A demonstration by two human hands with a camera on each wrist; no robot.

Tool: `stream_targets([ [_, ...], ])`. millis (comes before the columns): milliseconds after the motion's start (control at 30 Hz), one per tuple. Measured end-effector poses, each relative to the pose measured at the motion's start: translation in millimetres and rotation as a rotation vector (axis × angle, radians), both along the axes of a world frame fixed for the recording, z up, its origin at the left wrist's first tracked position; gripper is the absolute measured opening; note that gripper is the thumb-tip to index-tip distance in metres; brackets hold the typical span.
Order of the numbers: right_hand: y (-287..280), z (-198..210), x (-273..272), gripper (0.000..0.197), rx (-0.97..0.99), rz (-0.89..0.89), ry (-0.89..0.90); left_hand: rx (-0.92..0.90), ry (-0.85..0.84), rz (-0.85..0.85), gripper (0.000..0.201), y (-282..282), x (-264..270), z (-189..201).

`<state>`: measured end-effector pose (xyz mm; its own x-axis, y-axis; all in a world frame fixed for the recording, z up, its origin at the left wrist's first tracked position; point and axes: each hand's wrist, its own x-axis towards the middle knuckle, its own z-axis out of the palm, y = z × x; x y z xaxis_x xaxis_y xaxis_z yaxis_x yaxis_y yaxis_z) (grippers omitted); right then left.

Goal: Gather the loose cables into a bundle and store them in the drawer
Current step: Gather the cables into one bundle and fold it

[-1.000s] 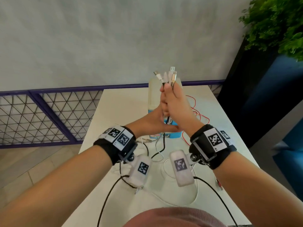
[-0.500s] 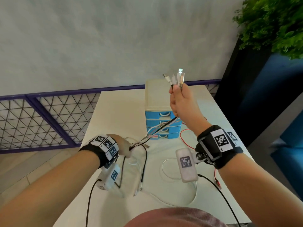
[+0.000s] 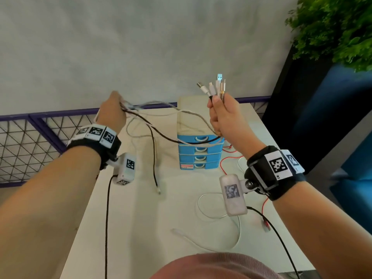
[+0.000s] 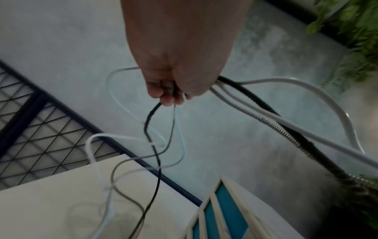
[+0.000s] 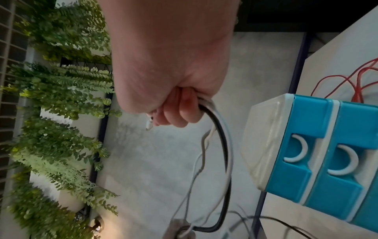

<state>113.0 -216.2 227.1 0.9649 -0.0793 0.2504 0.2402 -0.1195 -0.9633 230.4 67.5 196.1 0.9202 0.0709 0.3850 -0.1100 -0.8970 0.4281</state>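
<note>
Between the hands, the cables (image 3: pixel 175 125) sag, limp and light. The right hand (image 3: pixel 223 115) grips their plug ends; the left hand (image 3: pixel 112 113) clenches them farther along. Fold slack there; the drawers (image 3: pixel 199 150) below the right hand look shut.

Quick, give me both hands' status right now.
Left hand: closed, gripping the cables partway along their length.
Right hand: closed, gripping the same cables just below their connector ends.
</note>
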Motion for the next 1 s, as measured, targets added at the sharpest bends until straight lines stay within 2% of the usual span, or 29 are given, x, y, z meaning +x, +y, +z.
stream_targets([
  [100,-1.4,-9.4,1.6,0.03,-0.02,0.001,0.02,-0.004,-0.076,-0.136,0.014,-9.1,-3.6,-2.9],
  [167,-3.4,-17.7,0.9,0.029,-0.032,0.023,0.045,0.004,0.038,-0.216,0.024,-11.1,-6.4,-21.6],
  [200,-4.1,-22.9,0.3,0.029,-0.056,0.037,0.076,0.012,0.151,-0.267,0.036,-11.0,-9.0,-32.9],
  [267,-4.8,-35.7,-0.3,0.028,-0.059,0.089,0.179,0.058,0.482,-0.391,0.082,-11.5,-19.4,-56.6],
  [300,-4.3,-41.8,-0.5,0.028,0.001,0.134,0.244,0.088,0.643,-0.445,0.103,-12.5,-26.0,-68.1],
  [333,-3.2,-46.9,-0.5,0.028,0.085,0.178,0.299,0.131,0.759,-0.471,0.113,-14.6,-31.7,-79.8],
  [367,-1.7,-50.6,-1.1,0.027,0.138,0.2,0.326,0.191,0.816,-0.473,0.109,-19.2,-38.5,-88.6],
  [400,0.2,-54.3,-1.6,0.025,0.136,0.196,0.325,0.256,0.808,-0.462,0.091,-25.6,-44.9,-95.2],
  [467,3.7,-59.9,-1.6,0.02,0.062,0.171,0.296,0.318,0.757,-0.492,0.037,-42.8,-58.7,-101.3],
  [500,5.4,-61.7,-1.1,0.02,0.035,0.159,0.285,0.325,0.79,-0.55,0.023,-52.7,-66.1,-100.8],
  [600,10.1,-64.6,0.4,0.022,0.026,0.136,0.269,0.405,0.996,-0.785,0.024,-84.6,-89.0,-113.0],
  [633,12.3,-64.3,-0.7,0.021,0.038,0.144,0.27,0.455,1.002,-0.858,0.022,-96.5,-97.8,-119.9],
  [800,25.4,-76.2,-6.5,0.024,-0.027,0.18,0.253,0.767,0.783,-1.152,0.023,-136.7,-129.0,-162.2],
  [867,23.3,-82.9,-5.6,0.025,-0.019,0.206,0.288,0.939,0.701,-1.208,0.021,-140.7,-134.9,-173.1],
  [933,18.3,-85.1,-4.4,0.023,0.014,0.216,0.323,0.943,0.658,-1.215,0.023,-137.2,-134.7,-180.1],
  [1000,13.4,-85.8,-2.7,0.022,0.016,0.202,0.349,0.823,0.712,-1.185,0.027,-131.5,-129.6,-171.7],
])
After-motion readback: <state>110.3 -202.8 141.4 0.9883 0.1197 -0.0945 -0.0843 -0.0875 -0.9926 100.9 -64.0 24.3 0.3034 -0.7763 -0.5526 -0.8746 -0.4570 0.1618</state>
